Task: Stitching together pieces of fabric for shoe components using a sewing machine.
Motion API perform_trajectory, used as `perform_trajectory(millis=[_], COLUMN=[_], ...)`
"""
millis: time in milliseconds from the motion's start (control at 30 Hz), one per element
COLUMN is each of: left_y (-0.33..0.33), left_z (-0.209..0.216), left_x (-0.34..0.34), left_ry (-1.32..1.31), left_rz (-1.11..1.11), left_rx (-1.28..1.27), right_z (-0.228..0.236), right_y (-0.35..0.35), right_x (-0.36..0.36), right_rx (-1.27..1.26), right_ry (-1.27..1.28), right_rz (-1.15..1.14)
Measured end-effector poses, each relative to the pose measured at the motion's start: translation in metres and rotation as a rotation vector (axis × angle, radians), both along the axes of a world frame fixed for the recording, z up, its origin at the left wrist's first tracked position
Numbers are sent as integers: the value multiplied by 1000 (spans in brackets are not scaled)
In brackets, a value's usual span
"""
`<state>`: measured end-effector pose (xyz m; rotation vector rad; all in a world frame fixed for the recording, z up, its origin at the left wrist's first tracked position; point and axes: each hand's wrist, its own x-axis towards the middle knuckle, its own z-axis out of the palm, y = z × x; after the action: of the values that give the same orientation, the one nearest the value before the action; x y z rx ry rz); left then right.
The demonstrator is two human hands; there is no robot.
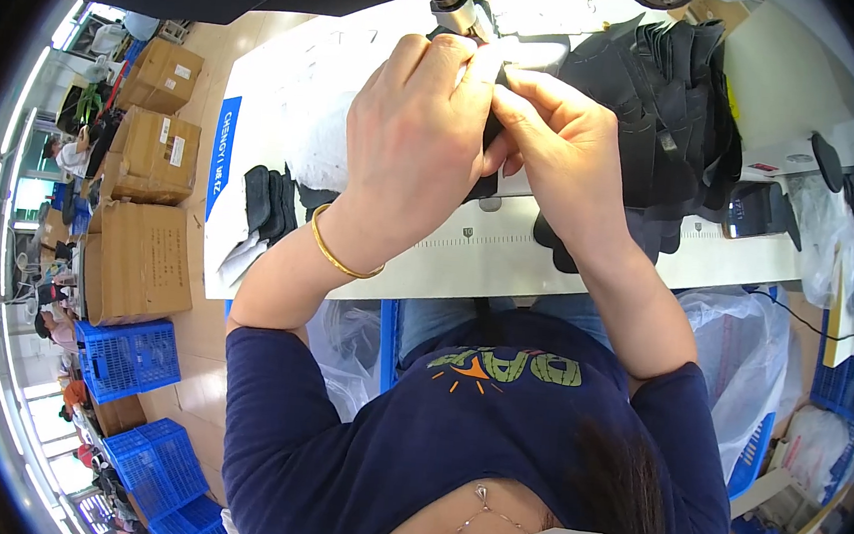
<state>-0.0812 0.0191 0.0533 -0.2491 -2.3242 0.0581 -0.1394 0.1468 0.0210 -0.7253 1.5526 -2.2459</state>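
Both hands meet close together under the sewing machine head (pixel 457 6) at the top of the view. Between them shows a small black fabric piece (pixel 492 130), mostly hidden by the fingers. My left hand (pixel 409 137) has its fingers bent around the piece's left side, right below the needle area. From the right, my right hand (pixel 568 153) pinches the piece between thumb and fingers. Just right of it lies a large pile of black cut pieces (pixel 660 115). A small stack of black pieces (pixel 270 202) rests on the table left of my left wrist.
The white sewing table (pixel 427 272) has a ruler scale along its near edge. Clear plastic bags (pixel 732 341) hang by the table's right side. Cardboard boxes (pixel 142 260) and blue crates (pixel 129 359) stand on the floor at left. Other people are far off at left.
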Motion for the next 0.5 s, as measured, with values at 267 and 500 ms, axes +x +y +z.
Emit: perform_trajectory(millis=[267, 500], left_y=[-10, -30], left_z=[-5, 0], left_x=[-4, 17], left_ry=[25, -245], left_rz=[-55, -226], left_rx=[-26, 453], right_z=[3, 0], right_y=[-3, 11], right_x=[2, 2], right_rx=[5, 81], right_ry=[-4, -107], right_rz=[-24, 20])
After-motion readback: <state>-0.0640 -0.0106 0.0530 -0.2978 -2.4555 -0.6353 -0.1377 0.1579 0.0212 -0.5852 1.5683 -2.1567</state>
